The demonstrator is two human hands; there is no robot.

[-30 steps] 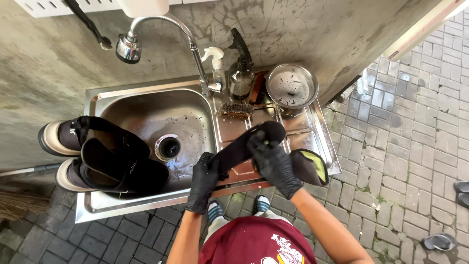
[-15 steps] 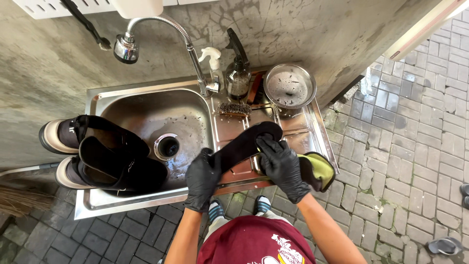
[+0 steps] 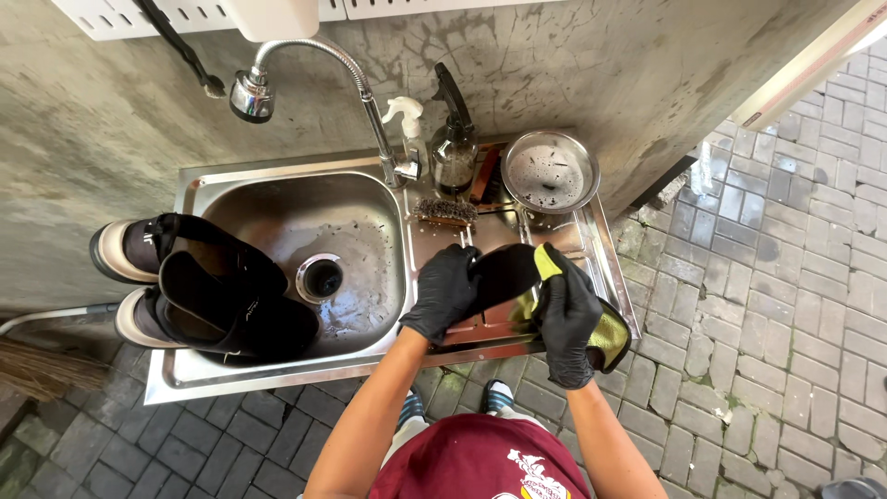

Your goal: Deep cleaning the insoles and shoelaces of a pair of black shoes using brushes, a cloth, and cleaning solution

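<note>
Both gloved hands work over the sink's drainboard (image 3: 591,242); the left hand (image 3: 443,291) has its fingers clamped on a black insole (image 3: 504,273), held just above the board; the right hand (image 3: 565,314) has its fingers closed on a yellow cloth (image 3: 612,337), pressed against the insole; two black boots (image 3: 199,291) lie across the basin's left edge; a brush (image 3: 443,211) and steel bowl (image 3: 550,173) sit behind.

The right hand (image 3: 565,314) is now pressing a yellow-green cloth (image 3: 547,266) onto the black insole (image 3: 504,275), where earlier it gripped the insole bare; the left hand (image 3: 443,291) is shifting upward.
</note>
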